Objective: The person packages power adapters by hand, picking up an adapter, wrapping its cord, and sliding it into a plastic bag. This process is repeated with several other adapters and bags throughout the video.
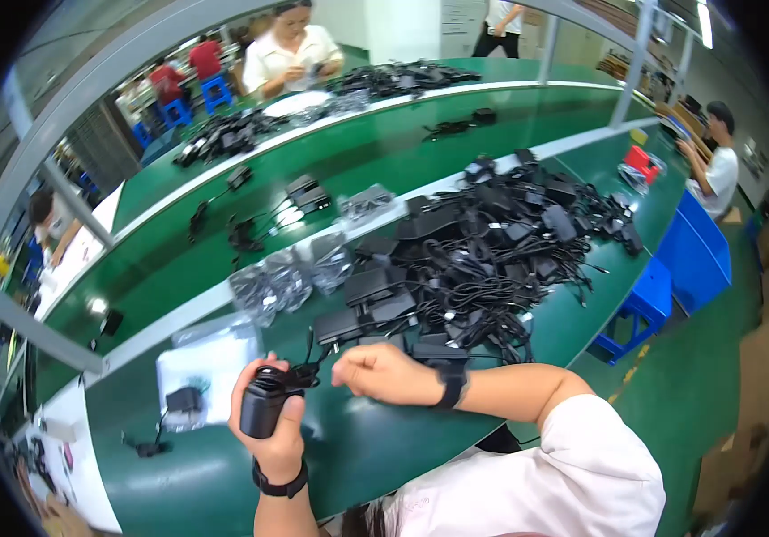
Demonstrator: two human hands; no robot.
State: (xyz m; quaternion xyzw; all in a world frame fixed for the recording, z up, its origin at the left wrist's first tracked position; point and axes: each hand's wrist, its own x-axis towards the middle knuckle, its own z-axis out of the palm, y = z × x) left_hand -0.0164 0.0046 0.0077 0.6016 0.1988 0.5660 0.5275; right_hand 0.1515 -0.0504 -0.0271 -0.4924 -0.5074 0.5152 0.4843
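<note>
My left hand [268,438] is wrapped around a black power adapter [263,412], held upright above the green bench. The adapter's cord [299,376] lies coiled at its top, and part of it sticks out toward my other hand. Just right of the cord, my right hand [375,371] is curled with its fingertips together; whatever is in them, if anything, is too small to make out. Beyond my hands spreads a large heap of black adapters and cords [474,259]. Left of my left hand, a single adapter [185,400] rests on a stack of clear plastic bags [174,367].
Clear-bagged adapters [281,279] line the bench's far rail. Past it a green conveyor belt [349,161] carries scattered adapters [308,192]. A person in a light shirt [290,49] works across from me. Blue stools [640,309] stand at the right. A red object [640,166] sits at the bench's far right.
</note>
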